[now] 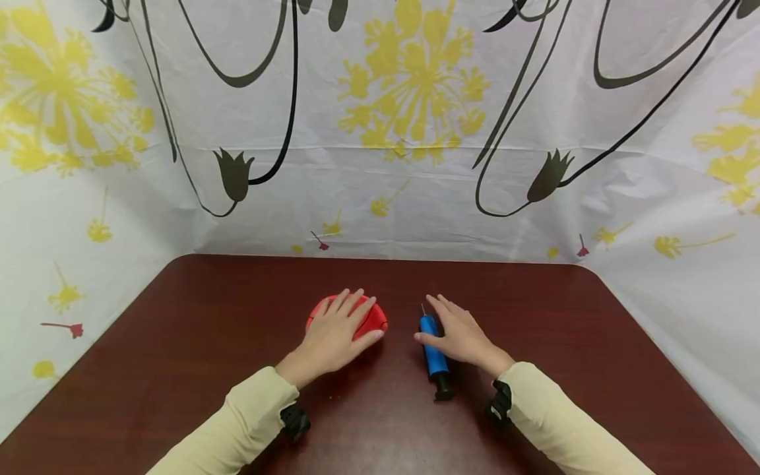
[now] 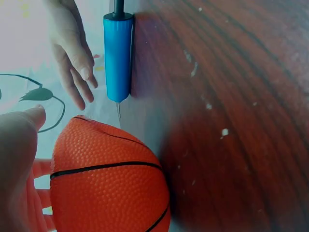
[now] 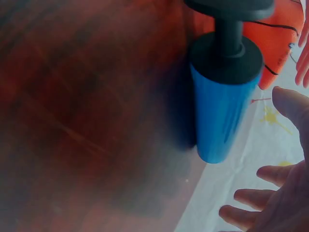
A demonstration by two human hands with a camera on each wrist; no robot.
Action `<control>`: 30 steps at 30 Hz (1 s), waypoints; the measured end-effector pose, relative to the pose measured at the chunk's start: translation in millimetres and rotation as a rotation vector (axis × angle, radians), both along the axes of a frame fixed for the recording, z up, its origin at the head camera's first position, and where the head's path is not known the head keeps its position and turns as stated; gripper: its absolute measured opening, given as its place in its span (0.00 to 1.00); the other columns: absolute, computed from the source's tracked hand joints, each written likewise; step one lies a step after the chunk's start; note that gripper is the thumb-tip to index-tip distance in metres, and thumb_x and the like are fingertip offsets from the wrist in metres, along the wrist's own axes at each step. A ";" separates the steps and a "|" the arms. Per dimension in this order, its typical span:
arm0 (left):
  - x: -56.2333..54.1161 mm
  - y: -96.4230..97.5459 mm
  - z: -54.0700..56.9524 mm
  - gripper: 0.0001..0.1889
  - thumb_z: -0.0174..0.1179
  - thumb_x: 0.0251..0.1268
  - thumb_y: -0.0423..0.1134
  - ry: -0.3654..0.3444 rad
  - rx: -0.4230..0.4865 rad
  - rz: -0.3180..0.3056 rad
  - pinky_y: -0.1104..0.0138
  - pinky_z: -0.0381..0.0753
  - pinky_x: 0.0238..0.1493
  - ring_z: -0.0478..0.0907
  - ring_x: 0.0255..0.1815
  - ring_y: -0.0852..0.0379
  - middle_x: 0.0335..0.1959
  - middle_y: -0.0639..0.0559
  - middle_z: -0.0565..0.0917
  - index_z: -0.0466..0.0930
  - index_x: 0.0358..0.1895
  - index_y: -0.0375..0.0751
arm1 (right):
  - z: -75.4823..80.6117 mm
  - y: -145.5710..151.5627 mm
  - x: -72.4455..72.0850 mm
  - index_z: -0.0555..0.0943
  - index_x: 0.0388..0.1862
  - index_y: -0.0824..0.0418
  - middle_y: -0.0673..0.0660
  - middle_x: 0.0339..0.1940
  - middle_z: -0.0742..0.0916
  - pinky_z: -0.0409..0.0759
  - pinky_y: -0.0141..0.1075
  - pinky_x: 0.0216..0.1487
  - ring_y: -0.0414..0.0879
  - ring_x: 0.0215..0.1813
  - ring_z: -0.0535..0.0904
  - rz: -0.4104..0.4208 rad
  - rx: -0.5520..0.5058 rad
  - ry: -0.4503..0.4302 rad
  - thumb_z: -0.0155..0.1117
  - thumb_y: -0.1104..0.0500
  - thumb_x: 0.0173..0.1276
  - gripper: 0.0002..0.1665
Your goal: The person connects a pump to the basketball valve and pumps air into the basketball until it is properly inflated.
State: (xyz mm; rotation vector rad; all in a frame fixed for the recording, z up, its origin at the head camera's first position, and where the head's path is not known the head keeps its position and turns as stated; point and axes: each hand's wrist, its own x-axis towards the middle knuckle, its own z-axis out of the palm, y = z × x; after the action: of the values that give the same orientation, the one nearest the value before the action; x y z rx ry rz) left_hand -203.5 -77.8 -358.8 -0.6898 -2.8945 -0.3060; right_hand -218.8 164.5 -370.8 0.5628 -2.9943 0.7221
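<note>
Head view: nearest are two pale sleeves [image 1: 252, 412], each with a black wrist device [image 1: 295, 421] at the cuff, behind the hands. Next out, the pump's black handle [image 1: 443, 390], closer to the person than the right hand, then its blue pump [image 1: 436, 359] lying on the table between the hands, just inside the right one. Handle faces the person, needle [image 2: 119, 110] points away; probably laid that way so the handle end is within easy reach. Right hand [image 1: 460, 333]: spread, fingers straight, pinching nothing; thumb crosses above the barrel in head view, but right wrist view shows a gap, so it looks like hovering, not gripping. Left hand [image 1: 334, 335]: spread over the red-orange ball [image 2: 108, 193], fingers lying across it, thumb off to the side, no pinch. Ball is directly under that hand, well apart from the right one; palm contact can't be told. Its outline is lopsided, looks short of air; a hand on top likely keeps it from rolling. Black seam lines show in left wrist view. Dark reddish-brown table [image 1: 594, 369] runs under both hands and past them; beyond its far edge hangs white cloth [image 1: 451, 231] with yellow flower prints.
</note>
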 end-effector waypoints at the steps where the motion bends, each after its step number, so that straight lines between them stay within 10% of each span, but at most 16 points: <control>1: 0.2 0.0 -0.8 0.34 0.44 0.57 0.63 -0.002 0.005 -0.003 0.48 0.50 0.61 0.52 0.66 0.46 0.66 0.48 0.58 0.58 0.66 0.51 | -1.1 0.3 0.2 0.56 0.67 0.63 0.68 0.65 0.60 0.52 0.60 0.58 0.64 0.65 0.55 0.003 -0.014 -0.007 0.60 0.42 0.56 0.46; 20: 3.5 -2.5 -19.8 0.30 0.57 0.48 0.60 0.032 0.027 -0.020 0.60 0.76 0.38 0.74 0.44 0.53 0.49 0.50 0.75 0.71 0.54 0.48 | -12.2 -2.4 -0.1 0.58 0.64 0.69 0.68 0.56 0.70 0.70 0.49 0.48 0.56 0.52 0.70 -0.014 -0.108 -0.106 0.62 0.48 0.56 0.44; 30: 3.0 -5.3 -26.1 0.20 0.61 0.47 0.55 0.017 0.076 -0.037 0.71 0.69 0.19 0.72 0.25 0.65 0.32 0.60 0.79 0.77 0.42 0.50 | -15.4 -1.8 -6.3 0.61 0.61 0.72 0.69 0.54 0.72 0.69 0.49 0.49 0.58 0.53 0.69 -0.007 -0.078 -0.078 0.63 0.50 0.56 0.41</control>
State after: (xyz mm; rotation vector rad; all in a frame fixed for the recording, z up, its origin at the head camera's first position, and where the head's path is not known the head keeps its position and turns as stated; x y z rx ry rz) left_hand -200.5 -83.0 -384.9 -0.7308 -2.8399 -0.4097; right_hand -225.1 162.7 -386.2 0.5328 -3.0210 0.8755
